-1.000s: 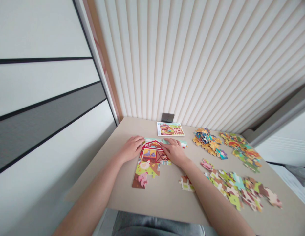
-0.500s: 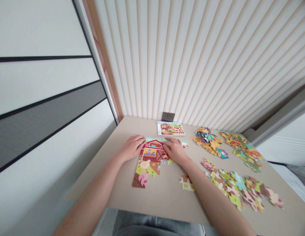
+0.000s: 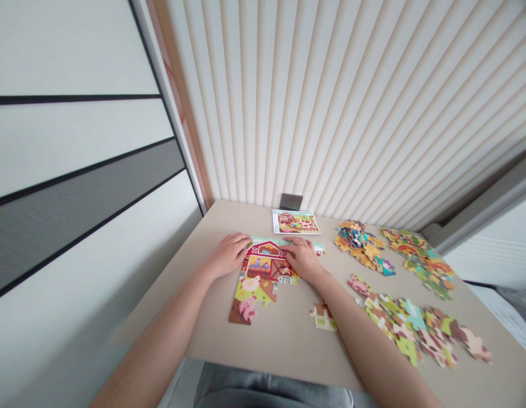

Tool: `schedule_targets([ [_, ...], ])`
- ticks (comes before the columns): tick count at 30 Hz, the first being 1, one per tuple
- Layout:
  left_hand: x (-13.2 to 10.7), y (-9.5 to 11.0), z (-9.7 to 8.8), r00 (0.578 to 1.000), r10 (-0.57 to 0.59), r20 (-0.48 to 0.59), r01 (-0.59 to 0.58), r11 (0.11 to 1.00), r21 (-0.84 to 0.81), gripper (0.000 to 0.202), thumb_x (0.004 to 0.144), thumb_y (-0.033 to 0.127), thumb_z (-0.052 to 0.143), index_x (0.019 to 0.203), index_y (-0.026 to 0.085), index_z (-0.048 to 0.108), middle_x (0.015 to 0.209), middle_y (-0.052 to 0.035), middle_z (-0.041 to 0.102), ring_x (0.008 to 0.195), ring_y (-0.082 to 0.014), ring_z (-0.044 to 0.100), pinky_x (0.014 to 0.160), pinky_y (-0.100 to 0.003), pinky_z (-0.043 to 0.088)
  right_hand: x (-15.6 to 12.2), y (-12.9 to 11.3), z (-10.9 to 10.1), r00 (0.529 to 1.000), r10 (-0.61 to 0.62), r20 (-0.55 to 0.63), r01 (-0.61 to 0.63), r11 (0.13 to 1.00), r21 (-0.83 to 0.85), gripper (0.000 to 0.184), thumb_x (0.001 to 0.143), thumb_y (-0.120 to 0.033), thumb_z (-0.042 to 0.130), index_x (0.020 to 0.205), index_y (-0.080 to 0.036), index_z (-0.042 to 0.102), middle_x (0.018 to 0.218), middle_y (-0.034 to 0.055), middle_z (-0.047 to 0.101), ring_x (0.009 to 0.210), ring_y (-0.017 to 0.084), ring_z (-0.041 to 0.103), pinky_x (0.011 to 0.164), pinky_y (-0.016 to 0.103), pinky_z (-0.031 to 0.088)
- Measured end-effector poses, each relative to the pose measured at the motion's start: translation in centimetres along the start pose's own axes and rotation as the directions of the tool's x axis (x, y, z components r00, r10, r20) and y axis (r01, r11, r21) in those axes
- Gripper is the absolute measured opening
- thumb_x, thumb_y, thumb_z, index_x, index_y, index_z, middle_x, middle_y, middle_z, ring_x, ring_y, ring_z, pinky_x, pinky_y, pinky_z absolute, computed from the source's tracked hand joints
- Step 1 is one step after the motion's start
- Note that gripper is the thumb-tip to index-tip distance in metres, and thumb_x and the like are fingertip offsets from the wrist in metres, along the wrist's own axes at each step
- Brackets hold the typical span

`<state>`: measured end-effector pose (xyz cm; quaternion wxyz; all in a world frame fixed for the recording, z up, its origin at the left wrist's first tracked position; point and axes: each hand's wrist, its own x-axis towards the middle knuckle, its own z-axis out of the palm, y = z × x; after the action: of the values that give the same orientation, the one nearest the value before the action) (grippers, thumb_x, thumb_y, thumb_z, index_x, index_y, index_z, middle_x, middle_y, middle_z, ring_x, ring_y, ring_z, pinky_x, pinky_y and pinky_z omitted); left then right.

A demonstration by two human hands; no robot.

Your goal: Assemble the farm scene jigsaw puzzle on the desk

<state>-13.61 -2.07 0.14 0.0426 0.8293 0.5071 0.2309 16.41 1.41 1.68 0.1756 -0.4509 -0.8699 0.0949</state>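
The left hand lies flat, fingers extended and close together, at the upper left edge of the partly assembled puzzle; the right hand rests over its upper right part, fingers slightly parted. The puzzle lies between and below both hands. Relative to the earlier frame, the right thumb sits farther right, exposing more barn. A picture card lies near the far edge of the tabletop

Tabletop smooth, matt; puzzle cardboard-like; picture sheet paper.
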Motion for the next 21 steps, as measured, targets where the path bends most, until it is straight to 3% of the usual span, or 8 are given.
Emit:
schedule_targets([
  [7, 0.02, 0.04, 0.01, 1.000, -0.001, -0.004, 0.001, 1.000, -0.006, 0.037, 0.101, 0.026, 0.047, 0.133, 0.024, 0.066, 0.137, -0.0096, 0.065, 0.128, -0.0267, 0.057, 0.115, -0.048, 0.044, 0.19, -0.34, 0.20, 0.998, 0.033, -0.045, -0.032, 0.999, 0.008, 0.037, 0.101, -0.027, 0.053, 0.135, -0.031, 0.068, 0.140, 0.0075, 0.066, 0.128, 0.026, 0.055, 0.107, 0.046, 0.037],
  [11, 0.01, 0.03, 0.01, 1.000, -0.002, -0.001, 0.002, 1.000, 0.001, 0.038, 0.101, 0.026, 0.047, 0.134, 0.024, 0.066, 0.137, -0.0090, 0.064, 0.129, -0.0265, 0.057, 0.115, -0.048, 0.044, 0.32, -0.37, 0.41, 0.997, 0.050, -0.059, -0.050, 0.999, 0.006, 0.032, 0.101, -0.032, 0.055, 0.128, -0.029, 0.072, 0.138, 0.0078, 0.067, 0.127, 0.027, 0.056, 0.105, 0.046, 0.037],
  [21, 0.01, 0.03, -0.02, 1.000, -0.001, 0.006, 0.001, 1.000, 0.008, 0.038, 0.101, 0.024, 0.046, 0.134, 0.024, 0.065, 0.138, -0.0089, 0.064, 0.128, -0.0263, 0.057, 0.114, -0.047, 0.044, 0.22, -0.92, -0.23, 1.000, -0.006, 0.005, 0.007, 0.997, -0.078, 0.039, 0.102, -0.027, 0.052, 0.135, -0.041, 0.068, 0.142, 0.0067, 0.061, 0.128, 0.028, 0.052, 0.107, 0.048, 0.032],
])
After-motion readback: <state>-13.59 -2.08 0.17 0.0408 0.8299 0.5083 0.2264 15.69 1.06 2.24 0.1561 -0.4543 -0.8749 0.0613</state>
